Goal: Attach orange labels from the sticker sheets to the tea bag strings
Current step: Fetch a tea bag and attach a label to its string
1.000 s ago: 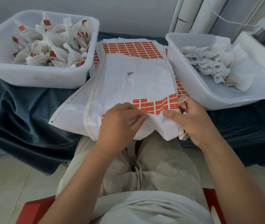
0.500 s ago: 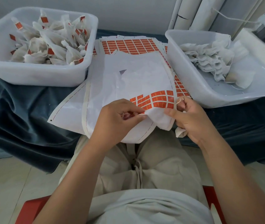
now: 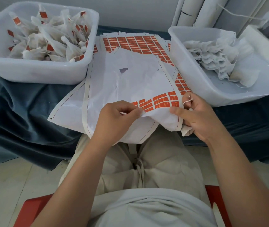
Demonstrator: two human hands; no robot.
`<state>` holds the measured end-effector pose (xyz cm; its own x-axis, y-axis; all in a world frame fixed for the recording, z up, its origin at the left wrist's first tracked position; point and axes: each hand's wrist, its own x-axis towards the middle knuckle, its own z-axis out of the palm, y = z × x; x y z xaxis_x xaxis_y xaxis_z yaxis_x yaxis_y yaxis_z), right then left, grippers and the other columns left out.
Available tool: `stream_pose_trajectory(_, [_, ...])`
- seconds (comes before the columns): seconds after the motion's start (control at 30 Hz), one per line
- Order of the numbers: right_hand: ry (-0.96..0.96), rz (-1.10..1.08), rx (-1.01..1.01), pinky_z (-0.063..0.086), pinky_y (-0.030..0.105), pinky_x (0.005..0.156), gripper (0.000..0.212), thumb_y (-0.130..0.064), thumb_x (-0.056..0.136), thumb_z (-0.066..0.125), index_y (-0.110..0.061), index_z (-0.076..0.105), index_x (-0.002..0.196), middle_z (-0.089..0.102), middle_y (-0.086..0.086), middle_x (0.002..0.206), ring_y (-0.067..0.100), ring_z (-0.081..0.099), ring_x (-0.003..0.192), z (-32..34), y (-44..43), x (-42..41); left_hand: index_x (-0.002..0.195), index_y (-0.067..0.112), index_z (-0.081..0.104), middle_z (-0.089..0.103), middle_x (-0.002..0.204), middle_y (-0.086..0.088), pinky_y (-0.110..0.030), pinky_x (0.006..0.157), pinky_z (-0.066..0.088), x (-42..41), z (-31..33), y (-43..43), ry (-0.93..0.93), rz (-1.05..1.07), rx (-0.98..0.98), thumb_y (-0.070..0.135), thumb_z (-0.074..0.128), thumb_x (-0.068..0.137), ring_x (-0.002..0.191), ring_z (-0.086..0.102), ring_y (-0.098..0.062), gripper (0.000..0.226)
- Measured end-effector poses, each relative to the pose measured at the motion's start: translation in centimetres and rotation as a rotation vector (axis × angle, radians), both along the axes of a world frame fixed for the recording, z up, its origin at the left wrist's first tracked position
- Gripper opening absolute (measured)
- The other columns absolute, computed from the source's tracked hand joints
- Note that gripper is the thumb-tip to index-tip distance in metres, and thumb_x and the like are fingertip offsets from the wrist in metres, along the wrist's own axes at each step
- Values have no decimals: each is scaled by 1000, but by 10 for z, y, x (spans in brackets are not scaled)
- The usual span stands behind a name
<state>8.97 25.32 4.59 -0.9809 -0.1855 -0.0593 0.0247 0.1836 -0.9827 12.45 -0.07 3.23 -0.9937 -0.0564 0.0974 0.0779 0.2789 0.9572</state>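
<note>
Glossy paper sticker sheet (image 3: 130, 86), smooth translucent plastic tubs (image 3: 37, 71) (both alike), soft velvety blue cloth (image 3: 24, 115).

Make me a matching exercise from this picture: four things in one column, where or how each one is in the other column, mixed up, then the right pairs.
Things
1. left bin
2. right bin
3. sheet
4. string

Places or states
A. looped at the right hand
B. holds labelled bags
C. holds plain bags
D. lies between the bins

Pairs: 1-B, 2-C, 3-D, 4-A
</note>
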Motion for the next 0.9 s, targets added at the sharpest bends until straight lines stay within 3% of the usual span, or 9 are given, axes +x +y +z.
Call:
stream_pose_trajectory(0.1, [-50,-22,56,64,41,85,47,-30,84,86,-10,44,87,77,-4,124,17,74,115,-3,5,-4,82,36,75,73,87,25,-6,59,46,0,2,3,-1,139,-7,30,69,99,82,69,4,19])
stream_pose_trajectory(0.2, [-102,-94,156,65,41,79,46,-29,90,83,-11,40,86,79,-9,115,12,76,107,-2,11,-5,88,42,69,70,91,29,-13,60,55,-1,7,0,28,299,-5,39,62,104,84,69,4,17])
stream_pose_trajectory(0.3, [-121,-287,260,56,35,56,48,-63,88,69,-17,62,99,76,-22,83,5,74,69,4,16,-6,92,39,77,75,91,23,-14,61,56,0,14,-6,13,379,224,39,65,103,77,73,-2,16])
stream_pose_trajectory(0.37, [-58,-403,316,45,34,59,49,-64,90,50,-17,62,93,62,-19,59,1,54,49,9,20,-9,90,41,81,76,92,22,-12,60,54,2,20,-6,-43,397,381,40,67,101,76,72,1,18])
stream_pose_trajectory(0.43, [28,-415,315,40,38,68,31,-40,84,44,-13,58,77,53,-11,59,7,45,53,20,19,-10,91,43,81,72,80,22,-11,55,50,5,24,-4,-87,402,455,42,68,100,65,66,3,15])
stream_pose_trajectory(0.5, [25,-395,328,43,37,66,27,-33,80,43,-10,56,73,52,-12,55,2,47,49,31,16,-4,94,35,83,68,71,16,-14,52,47,7,25,-2,-93,375,510,39,69,100,57,58,-1,15])
stream_pose_trajectory(0.63, [75,-230,306,44,24,43,28,-33,89,45,-14,59,75,52,-7,57,3,47,48,51,6,18,90,32,83,81,98,4,-20,58,48,10,29,2,-151,279,588,36,66,101,77,72,-6,21])
stream_pose_trajectory(0.77, [236,-42,249,47,20,56,33,-27,99,46,-22,67,74,69,3,76,13,58,65,66,-6,34,88,25,86,80,111,-3,-13,53,51,10,34,6,-298,88,967,29,65,103,91,77,-9,26])
stream_pose_trajectory(0.9, [267,73,129,48,26,62,35,-24,99,43,-21,63,71,71,9,81,25,58,68,67,-18,40,101,14,85,77,122,-8,-15,69,60,9,30,12,-339,-20,1250,31,69,99,108,75,-14,23])
